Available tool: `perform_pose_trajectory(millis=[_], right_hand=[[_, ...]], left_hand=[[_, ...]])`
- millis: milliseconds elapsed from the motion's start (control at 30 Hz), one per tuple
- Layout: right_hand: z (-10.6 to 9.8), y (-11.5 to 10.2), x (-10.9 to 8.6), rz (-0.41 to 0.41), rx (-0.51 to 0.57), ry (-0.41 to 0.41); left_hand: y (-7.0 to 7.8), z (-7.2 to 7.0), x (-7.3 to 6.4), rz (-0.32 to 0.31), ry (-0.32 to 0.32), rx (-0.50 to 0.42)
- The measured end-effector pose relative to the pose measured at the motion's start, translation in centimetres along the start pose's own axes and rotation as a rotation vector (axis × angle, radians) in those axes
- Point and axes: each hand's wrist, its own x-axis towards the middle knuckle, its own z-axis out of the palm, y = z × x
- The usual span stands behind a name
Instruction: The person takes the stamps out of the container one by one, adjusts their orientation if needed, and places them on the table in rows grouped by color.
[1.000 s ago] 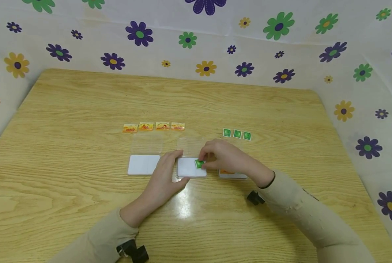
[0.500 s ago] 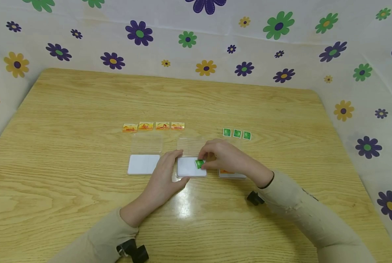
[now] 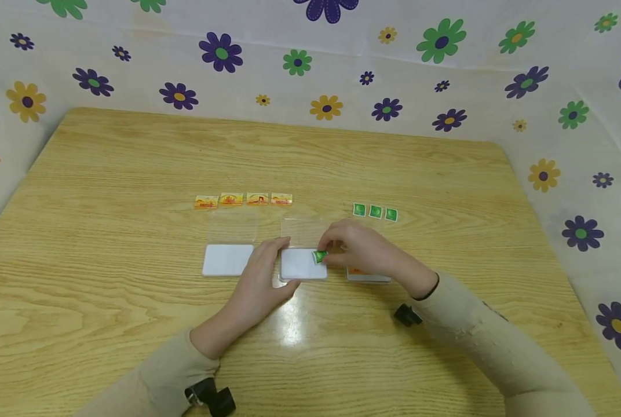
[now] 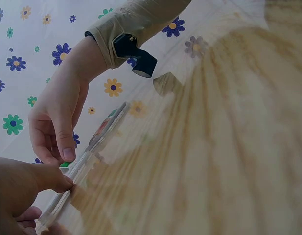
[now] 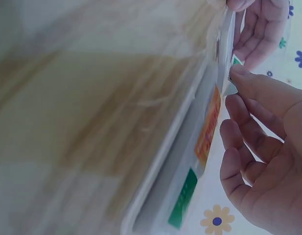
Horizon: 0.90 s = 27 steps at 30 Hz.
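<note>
My right hand (image 3: 361, 248) pinches a small green postage stamp (image 3: 318, 257) between thumb and forefinger. The stamp is over the upper right corner of a white card (image 3: 299, 266) in the middle clear plastic case, slightly tilted. Whether it lies flat on the card cannot be told. My left hand (image 3: 260, 272) holds that case from the left, with the thumb at the near edge and a finger at the far edge. In the left wrist view, the left thumb (image 4: 55, 178) presses on the case's edge. A third case (image 5: 190, 142), bearing an orange and a green stamp, lies under my right wrist.
Several orange stamps (image 3: 231, 199) lie in a row behind the cases. Three green stamps (image 3: 375, 212) lie at the back right. Another white-carded case (image 3: 227, 260) lies left, its clear lid (image 3: 232, 227) folded back. A flowered cloth (image 3: 269, 63) surrounds the wooden table (image 3: 107, 231).
My right hand has shifted slightly to the right and up with the green stamp, toward the card's upper right corner. The left hand has stayed in place.
</note>
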Motion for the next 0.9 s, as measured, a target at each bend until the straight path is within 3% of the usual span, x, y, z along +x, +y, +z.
perform_pose_trajectory(millis=[133, 367, 633, 900], right_hand=[[-0.6, 0.3, -0.3, 0.060, -0.041, 0.019], [-1.9, 1.3, -1.1, 0.096, -0.149, 0.053], [-3.9, 3.3, -2.4, 0.302, -0.074, 0.064], [-5.6, 5.9, -4.2, 0.344, -0.084, 0.136]], left_hand=[[0.1, 0.0, 0.0, -0.006, 0.000, -0.007], [0.1, 0.0, 0.0, 0.013, 0.013, -0.002], [0.1, -0.1, -0.1, -0.003, 0.000, -0.012], [0.1, -0.1, 0.0, -0.009, -0.001, -0.014]])
